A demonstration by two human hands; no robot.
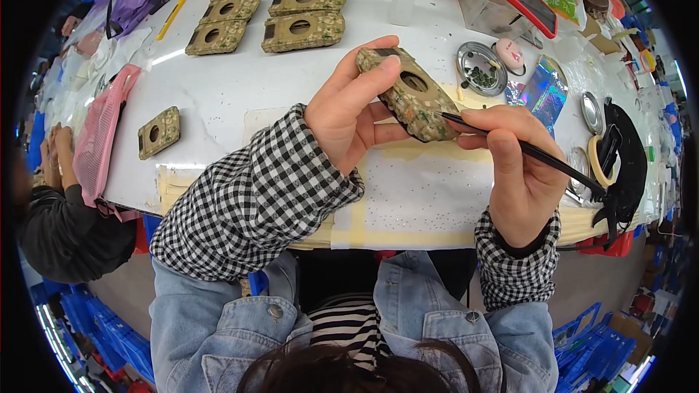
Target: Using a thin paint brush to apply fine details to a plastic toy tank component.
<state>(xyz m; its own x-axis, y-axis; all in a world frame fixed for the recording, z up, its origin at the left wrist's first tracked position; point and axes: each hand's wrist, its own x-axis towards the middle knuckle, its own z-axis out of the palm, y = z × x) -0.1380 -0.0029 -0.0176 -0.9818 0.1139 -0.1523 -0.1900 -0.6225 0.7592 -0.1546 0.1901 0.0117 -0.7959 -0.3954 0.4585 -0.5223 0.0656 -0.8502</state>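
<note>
My left hand (348, 108) grips a flat olive-tan case (408, 94) with an oval hole and a speckled, stone-studded face, held tilted above the white table (255, 94). My right hand (515, 167) pinches a thin black pen-like tool (531, 153) whose tip touches the case's lower right edge. A round metal dish (481, 68) with small dark-green beads sits just beyond the case.
Several matching cases (302, 31) lie in rows at the table's far side, and one more case (159, 132) lies at the left. A pink mesh bag (102, 131) hangs over the left edge. Another person's hands (52, 153) work at far left. Tape roll (598, 160) and tins sit right.
</note>
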